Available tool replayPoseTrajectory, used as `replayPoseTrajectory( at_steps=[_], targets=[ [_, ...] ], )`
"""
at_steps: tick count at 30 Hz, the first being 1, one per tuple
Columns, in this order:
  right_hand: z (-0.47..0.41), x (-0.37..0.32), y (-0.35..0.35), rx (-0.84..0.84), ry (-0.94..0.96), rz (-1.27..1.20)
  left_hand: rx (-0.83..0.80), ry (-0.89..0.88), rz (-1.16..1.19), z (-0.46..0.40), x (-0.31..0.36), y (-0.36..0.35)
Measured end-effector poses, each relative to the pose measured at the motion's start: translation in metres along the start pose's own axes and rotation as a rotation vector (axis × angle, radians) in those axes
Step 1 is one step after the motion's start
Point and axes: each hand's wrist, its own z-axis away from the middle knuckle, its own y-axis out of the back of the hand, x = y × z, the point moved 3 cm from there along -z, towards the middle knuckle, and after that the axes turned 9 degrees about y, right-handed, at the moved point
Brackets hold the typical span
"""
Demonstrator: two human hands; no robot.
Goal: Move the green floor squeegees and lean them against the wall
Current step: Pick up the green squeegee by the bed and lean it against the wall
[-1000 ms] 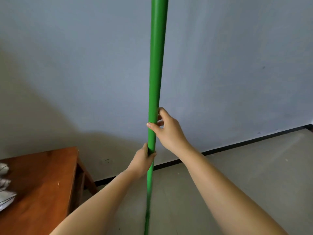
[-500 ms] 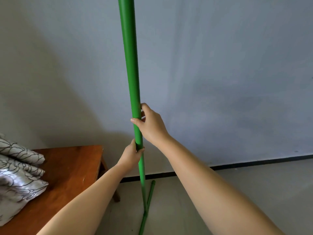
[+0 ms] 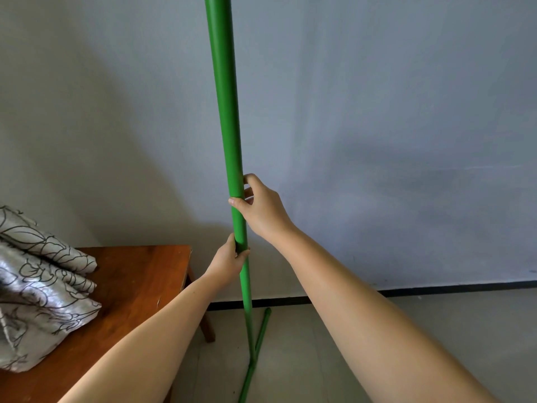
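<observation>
Before a grey wall (image 3: pixel 377 112), both arms reach out, right hand (image 3: pixel 263 209) above left hand (image 3: pixel 229 258), each grip closed around the upright squeegee handle (image 3: pixel 228 112).

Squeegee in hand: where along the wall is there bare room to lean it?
Bare wall and floor lie right of the squeegee. Left is crowded: table with folded cloth.

Squeegee (image 3: pixel 225 112) stands before wall (image 3: pixel 377 112) (table (image 3: pixel 139 280) left).
</observation>
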Motion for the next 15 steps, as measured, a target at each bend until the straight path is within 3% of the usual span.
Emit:
replayPoseTrajectory(
  at_steps=[5, 10, 15],
  targets=[
    [0.025, 0.008, 0.014, -0.085, -0.044, -0.057, 0.036, 0.012, -0.017, 0.009, 0.003, 0.006],
    [0.124, 0.047, 0.053, 0.001, -0.142, -0.108, 0.142, -0.184, 0.015, 0.056, 0.001, 0.018],
    [0.261, 0.088, 0.076, 0.145, -0.35, -0.154, -0.058, -0.296, 0.057, 0.129, -0.015, 0.005]
  ],
)
